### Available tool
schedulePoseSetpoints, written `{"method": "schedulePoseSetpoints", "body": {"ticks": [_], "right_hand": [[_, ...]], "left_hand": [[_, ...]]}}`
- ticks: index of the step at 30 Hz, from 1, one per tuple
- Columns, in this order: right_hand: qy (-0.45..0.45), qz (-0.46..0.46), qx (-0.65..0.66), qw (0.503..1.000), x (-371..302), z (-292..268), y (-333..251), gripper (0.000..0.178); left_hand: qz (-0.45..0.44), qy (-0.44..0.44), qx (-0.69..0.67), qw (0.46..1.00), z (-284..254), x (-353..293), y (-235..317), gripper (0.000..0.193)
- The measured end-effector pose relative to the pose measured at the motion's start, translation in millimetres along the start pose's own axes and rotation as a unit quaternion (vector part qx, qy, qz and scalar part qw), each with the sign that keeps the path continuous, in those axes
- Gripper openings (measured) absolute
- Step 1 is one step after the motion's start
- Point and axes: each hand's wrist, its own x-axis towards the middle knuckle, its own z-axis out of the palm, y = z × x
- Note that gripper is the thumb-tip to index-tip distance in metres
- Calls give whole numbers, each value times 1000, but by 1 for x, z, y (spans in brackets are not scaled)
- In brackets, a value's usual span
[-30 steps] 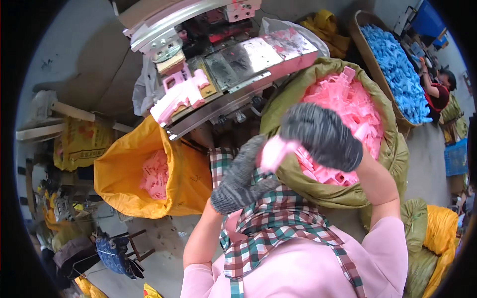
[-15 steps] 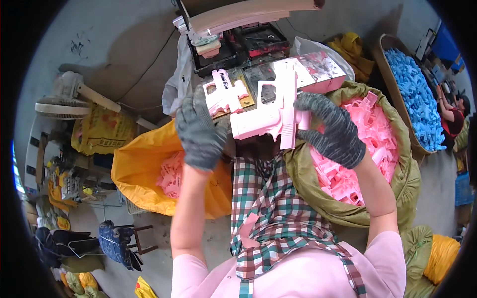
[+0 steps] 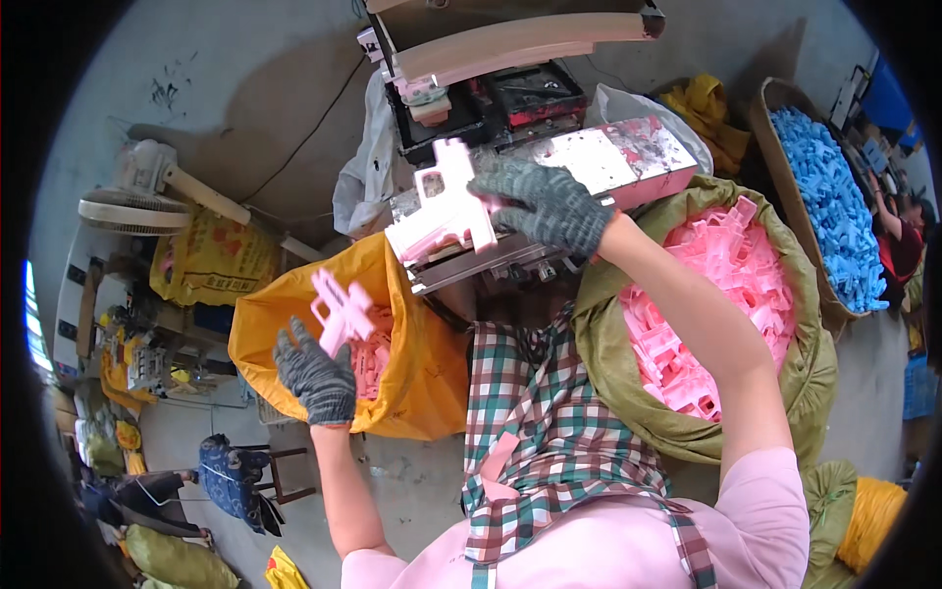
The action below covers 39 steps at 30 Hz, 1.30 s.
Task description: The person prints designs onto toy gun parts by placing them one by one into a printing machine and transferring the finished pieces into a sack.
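My left hand (image 3: 316,378), in a grey knitted glove, is over the mouth of an orange sack (image 3: 422,363) with its fingers apart. Just beyond its fingertips is a pink toy pistol (image 3: 341,309), blurred and seemingly loose in the air. My right hand (image 3: 545,201), gloved alike, grips a larger pink toy pistol (image 3: 446,211) by its right side, over the front of an ink-stained machine (image 3: 613,152). Its fingertips are partly hidden behind the toy. Pink toy parts (image 3: 371,368) lie inside the orange sack.
An olive sack (image 3: 819,373) full of pink toy parts (image 3: 726,294) stands at my right. Beyond it, a long box (image 3: 760,147) holds blue parts (image 3: 824,196). A white fan (image 3: 137,201) stands at the left. Another person (image 3: 898,236) is at the far right.
My left hand has moved down and left to the orange sack, and the smaller toy pistol has left it. My right hand has carried the larger one leftward over the machine.
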Motion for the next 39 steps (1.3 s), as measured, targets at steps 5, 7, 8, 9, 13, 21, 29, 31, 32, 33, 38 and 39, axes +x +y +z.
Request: {"method": "schedulePoseSetpoints", "body": {"ticks": [5,7,8,9,13,21,29,31,32,33,38,39], "right_hand": [[55,11,-20,998,-4,-10,-13,32],[-20,60,-51,997,-32,-27,-15,25],[-84,93,-77,989,-52,-36,-8,24],[-150,130,-51,979,-73,-46,1,17],[-335,268,-286,857,-171,-37,26,37],[-276,330,-244,869,-241,-55,-10,33],[-24,402,422,812,-197,-47,-107,35],[51,231,457,857,-209,5,-112,42],[-37,194,298,934,-188,-12,-121,55],[-67,269,296,914,-190,-10,-126,63],[-33,135,153,978,-158,-35,-117,60],[-94,115,129,980,-147,-43,-123,50]], "left_hand": [[17,-89,-43,995,9,-12,-16,81],[79,-95,-121,985,18,-19,-15,75],[112,-76,-148,980,21,-23,-9,69],[128,-107,-180,969,18,-22,1,67],[246,-121,-283,919,12,-18,49,60],[328,-235,-338,850,-9,-44,122,53],[105,-488,-751,431,-17,-102,175,61],[94,-458,-715,519,-13,-89,192,43],[-84,-395,-842,357,-23,-90,193,30],[-93,-311,-839,437,0,-94,187,23],[-174,-397,-804,406,-34,-55,159,26],[-154,-403,-794,428,-37,-54,157,31]]}}
